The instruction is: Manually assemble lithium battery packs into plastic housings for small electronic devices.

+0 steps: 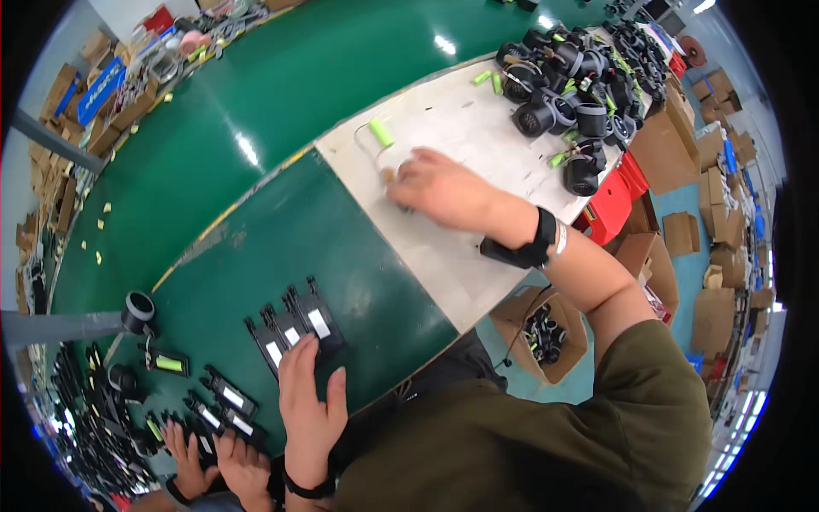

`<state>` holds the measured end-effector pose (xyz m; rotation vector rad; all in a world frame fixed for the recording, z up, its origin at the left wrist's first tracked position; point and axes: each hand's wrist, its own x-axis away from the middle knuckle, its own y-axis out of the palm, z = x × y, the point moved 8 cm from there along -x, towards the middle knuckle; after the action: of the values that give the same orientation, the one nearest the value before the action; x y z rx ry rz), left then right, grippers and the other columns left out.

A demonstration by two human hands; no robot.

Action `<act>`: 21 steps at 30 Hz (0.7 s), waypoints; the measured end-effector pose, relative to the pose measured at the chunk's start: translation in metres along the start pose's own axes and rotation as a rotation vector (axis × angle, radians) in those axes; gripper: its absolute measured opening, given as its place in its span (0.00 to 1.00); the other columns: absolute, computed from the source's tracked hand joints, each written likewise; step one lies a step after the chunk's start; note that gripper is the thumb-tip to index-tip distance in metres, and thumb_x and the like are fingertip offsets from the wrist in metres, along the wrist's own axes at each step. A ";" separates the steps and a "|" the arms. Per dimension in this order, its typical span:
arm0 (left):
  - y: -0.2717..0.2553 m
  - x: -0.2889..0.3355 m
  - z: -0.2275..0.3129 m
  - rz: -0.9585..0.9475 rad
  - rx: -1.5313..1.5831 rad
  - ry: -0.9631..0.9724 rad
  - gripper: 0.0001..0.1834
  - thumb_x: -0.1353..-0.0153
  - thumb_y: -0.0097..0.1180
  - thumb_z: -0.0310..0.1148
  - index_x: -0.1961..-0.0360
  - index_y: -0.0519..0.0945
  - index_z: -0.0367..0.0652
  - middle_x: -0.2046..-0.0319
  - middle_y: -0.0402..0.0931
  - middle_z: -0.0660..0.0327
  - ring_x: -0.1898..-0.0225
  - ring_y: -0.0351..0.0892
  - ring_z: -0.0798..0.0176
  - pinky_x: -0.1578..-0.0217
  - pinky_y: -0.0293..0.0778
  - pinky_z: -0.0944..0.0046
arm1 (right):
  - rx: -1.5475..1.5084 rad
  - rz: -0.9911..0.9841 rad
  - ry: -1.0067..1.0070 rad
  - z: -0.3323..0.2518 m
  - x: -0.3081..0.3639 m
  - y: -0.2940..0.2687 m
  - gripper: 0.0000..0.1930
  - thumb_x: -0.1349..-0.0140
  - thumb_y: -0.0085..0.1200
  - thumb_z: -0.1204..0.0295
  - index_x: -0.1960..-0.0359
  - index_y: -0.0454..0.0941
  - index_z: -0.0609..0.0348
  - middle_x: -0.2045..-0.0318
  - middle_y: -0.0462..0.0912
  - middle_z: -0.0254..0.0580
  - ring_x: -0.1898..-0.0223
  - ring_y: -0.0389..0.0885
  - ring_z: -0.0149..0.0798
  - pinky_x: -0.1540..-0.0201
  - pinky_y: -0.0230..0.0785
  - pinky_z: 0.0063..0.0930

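Note:
My right hand (pixel 439 189) is over the pale board, slightly blurred, with its fingers curled together. A small tan piece (pixel 389 174) shows at its fingertips; the rest of what it grips is hidden. From there a thin wire loops to a bright green cylindrical battery (pixel 380 132) lying on the board. My left hand (pixel 309 397) has its fingers stretched out, the tips touching the near edge of a row of black plastic housings (pixel 321 324) with white labels. These housings lie side by side on the green tabletop.
Black round motor units (pixel 533 118) with green batteries are heaped at the board's far right. At lower left, another person's hands (pixel 243 465) are among black housings (pixel 229 394). A grey post (pixel 64 327) juts in from the left. An open carton (pixel 563 350) stands below the board.

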<state>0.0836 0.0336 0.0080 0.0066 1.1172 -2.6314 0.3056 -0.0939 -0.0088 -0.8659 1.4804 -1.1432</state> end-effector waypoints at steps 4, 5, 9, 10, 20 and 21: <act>0.005 -0.017 0.017 -0.047 -0.075 0.137 0.20 0.48 0.56 0.27 0.53 0.72 0.34 0.54 0.73 0.48 0.51 0.71 0.46 0.47 0.64 0.53 | -0.045 -0.122 -0.050 -0.043 0.006 0.000 0.09 0.50 0.51 0.72 0.65 0.72 0.54 0.71 0.75 0.34 0.58 0.72 0.37 0.43 0.59 0.38; 0.006 -0.015 0.022 -0.064 -0.077 0.187 0.19 0.47 0.55 0.27 0.53 0.72 0.34 0.54 0.73 0.48 0.51 0.72 0.44 0.48 0.65 0.55 | -0.062 -0.153 -0.014 -0.043 0.009 -0.004 0.10 0.50 0.53 0.71 0.65 0.72 0.55 0.71 0.75 0.36 0.57 0.72 0.38 0.43 0.59 0.38; 0.006 -0.006 0.013 -0.064 -0.022 0.169 0.19 0.49 0.58 0.29 0.54 0.73 0.36 0.56 0.74 0.53 0.54 0.73 0.51 0.48 0.64 0.52 | -0.451 0.025 0.161 -0.021 0.009 -0.049 0.16 0.51 0.59 0.65 0.65 0.72 0.62 0.69 0.76 0.43 0.59 0.74 0.49 0.54 0.67 0.38; 0.011 -0.004 0.015 -0.057 -0.022 0.161 0.19 0.49 0.58 0.29 0.54 0.73 0.36 0.56 0.74 0.53 0.54 0.73 0.51 0.48 0.64 0.52 | -0.453 0.021 0.152 -0.020 0.002 -0.047 0.16 0.51 0.59 0.65 0.65 0.72 0.62 0.69 0.76 0.43 0.59 0.74 0.49 0.54 0.67 0.38; -0.012 -0.004 0.009 0.001 -0.007 0.077 0.17 0.47 0.57 0.29 0.57 0.74 0.34 0.62 0.76 0.50 0.62 0.75 0.47 0.59 0.70 0.56 | -0.073 -0.395 0.275 -0.056 -0.037 0.042 0.07 0.49 0.56 0.75 0.68 0.73 0.57 0.66 0.74 0.41 0.60 0.74 0.46 0.60 0.68 0.40; -0.018 -0.001 0.002 0.052 -0.018 0.067 0.16 0.47 0.57 0.29 0.57 0.73 0.34 0.64 0.76 0.49 0.62 0.74 0.46 0.60 0.71 0.56 | -0.174 -0.309 0.223 -0.061 -0.036 0.037 0.06 0.47 0.53 0.77 0.67 0.72 0.58 0.67 0.74 0.43 0.62 0.74 0.49 0.62 0.67 0.40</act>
<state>0.0803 0.0447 0.0220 0.1192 1.1466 -2.5922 0.2552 -0.0369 -0.0327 -1.1470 1.6871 -1.3880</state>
